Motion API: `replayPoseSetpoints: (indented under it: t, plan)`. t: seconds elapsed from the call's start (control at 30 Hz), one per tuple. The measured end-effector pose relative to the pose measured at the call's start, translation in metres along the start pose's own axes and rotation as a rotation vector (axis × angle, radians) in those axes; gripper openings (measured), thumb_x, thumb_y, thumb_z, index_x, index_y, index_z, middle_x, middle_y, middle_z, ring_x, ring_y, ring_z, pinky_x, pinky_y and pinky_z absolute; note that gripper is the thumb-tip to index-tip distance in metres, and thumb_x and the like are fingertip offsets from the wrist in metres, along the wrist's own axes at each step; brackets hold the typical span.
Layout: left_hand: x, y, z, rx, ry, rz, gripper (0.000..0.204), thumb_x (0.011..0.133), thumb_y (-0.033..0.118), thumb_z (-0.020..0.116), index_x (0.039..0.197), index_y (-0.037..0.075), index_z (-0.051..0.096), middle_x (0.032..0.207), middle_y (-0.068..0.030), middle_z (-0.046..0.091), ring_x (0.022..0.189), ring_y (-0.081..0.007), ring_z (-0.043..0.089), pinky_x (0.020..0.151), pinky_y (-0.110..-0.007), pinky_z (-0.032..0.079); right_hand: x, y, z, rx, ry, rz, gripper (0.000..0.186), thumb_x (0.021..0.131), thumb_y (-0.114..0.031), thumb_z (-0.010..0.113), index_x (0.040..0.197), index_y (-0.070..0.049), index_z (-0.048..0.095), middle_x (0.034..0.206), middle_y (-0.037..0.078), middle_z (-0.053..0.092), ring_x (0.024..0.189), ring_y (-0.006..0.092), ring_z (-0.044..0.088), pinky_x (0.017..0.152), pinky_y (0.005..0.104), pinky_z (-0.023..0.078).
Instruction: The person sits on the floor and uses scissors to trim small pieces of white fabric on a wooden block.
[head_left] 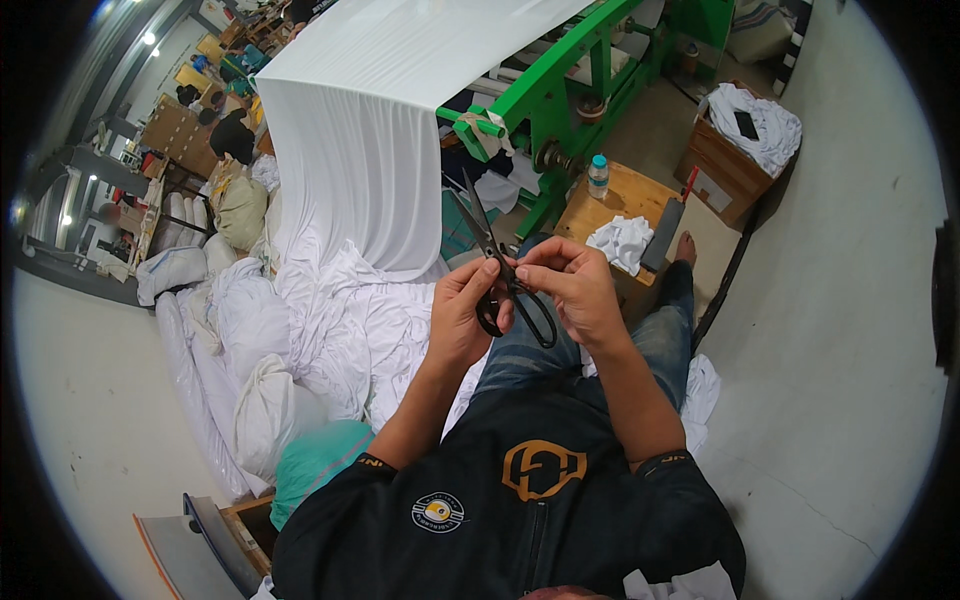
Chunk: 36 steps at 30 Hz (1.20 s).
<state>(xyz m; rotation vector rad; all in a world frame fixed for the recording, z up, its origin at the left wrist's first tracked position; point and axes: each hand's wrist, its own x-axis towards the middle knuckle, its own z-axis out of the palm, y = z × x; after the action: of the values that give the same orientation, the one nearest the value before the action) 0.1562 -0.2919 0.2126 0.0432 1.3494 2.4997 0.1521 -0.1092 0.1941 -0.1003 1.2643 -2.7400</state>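
Note:
Both my hands meet at a pair of dark scissors [484, 230] in front of my lap. The blades point away from me and stand a little apart. My left hand [463, 308] is closed around the scissors near the pivot, with one handle loop beside its fingers. My right hand [573, 287] has thumb and fingers pinched together at the scissors just below the pivot; whether something small is between those fingertips is hidden. The other handle loop hangs between the hands. Beyond them, white fabric [350, 170] drapes down from a green machine frame [548, 95] into a heap.
A wooden bench [585, 215] to the right bears a water bottle [598, 177] and a crumpled white cloth [621, 243]. Farther right stands a cardboard box [715, 170] of white cloth with a phone on it. White sacks [270, 400] and a green bag [315, 465] lie left. People work far left.

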Motion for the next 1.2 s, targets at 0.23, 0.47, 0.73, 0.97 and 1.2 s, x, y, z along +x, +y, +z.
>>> replayPoseSetpoints:
  t: [0.23, 0.47, 0.73, 0.97, 1.2]
  plan:
    - [0.002, -0.003, -0.002, -0.023, 0.007, -0.005, 0.031, 0.110, 0.024, 0.064, 0.118, -0.004, 0.072, 0.084, -0.0039, 0.065, 0.053, -0.0159, 0.063, 0.048, -0.028, 0.048, -0.004, -0.004, 0.010, -0.155, 0.077, -0.087, 0.014, 0.092, -0.001, 0.081, 0.103, 0.003, 0.073, 0.095, 0.009, 0.078, 0.085, 0.0120, 0.073, 0.082, 0.0266, 0.059]
    - [0.004, -0.006, -0.005, -0.090, -0.019, -0.017, 0.030, 0.111, 0.026, 0.063, 0.118, -0.002, 0.071, 0.086, -0.0046, 0.066, 0.053, -0.0155, 0.061, 0.048, -0.027, 0.047, -0.001, 0.000, 0.007, 0.008, 0.045, -0.054, 0.015, 0.092, 0.001, 0.080, 0.105, 0.004, 0.074, 0.096, 0.011, 0.078, 0.086, 0.0133, 0.073, 0.083, 0.0282, 0.059]
    - [0.005, -0.002, -0.002, -0.077, -0.025, -0.036, 0.033, 0.113, 0.028, 0.058, 0.117, -0.002, 0.069, 0.083, -0.0064, 0.068, 0.052, -0.0150, 0.061, 0.049, -0.027, 0.048, 0.001, 0.002, 0.002, 0.155, 0.043, 0.013, 0.016, 0.092, 0.003, 0.079, 0.107, 0.005, 0.075, 0.099, 0.014, 0.078, 0.088, 0.0155, 0.074, 0.086, 0.0291, 0.058]
    - [0.004, -0.001, -0.006, -0.058, -0.093, -0.042, 0.035, 0.113, 0.028, 0.058, 0.117, -0.004, 0.069, 0.088, -0.0092, 0.072, 0.053, -0.0165, 0.062, 0.051, -0.027, 0.049, -0.001, -0.004, 0.001, 0.125, 0.023, 0.009, 0.015, 0.092, 0.004, 0.078, 0.106, 0.005, 0.074, 0.099, 0.013, 0.077, 0.090, 0.0160, 0.074, 0.090, 0.0296, 0.058]
    - [0.002, 0.001, -0.006, -0.046, -0.147, -0.043, 0.035, 0.112, 0.028, 0.060, 0.119, -0.005, 0.069, 0.101, -0.0132, 0.075, 0.054, -0.0176, 0.064, 0.050, -0.027, 0.050, -0.004, -0.008, 0.003, 0.204, -0.027, 0.024, 0.014, 0.093, 0.004, 0.075, 0.107, 0.003, 0.071, 0.097, 0.011, 0.075, 0.089, 0.0161, 0.072, 0.087, 0.0287, 0.057]
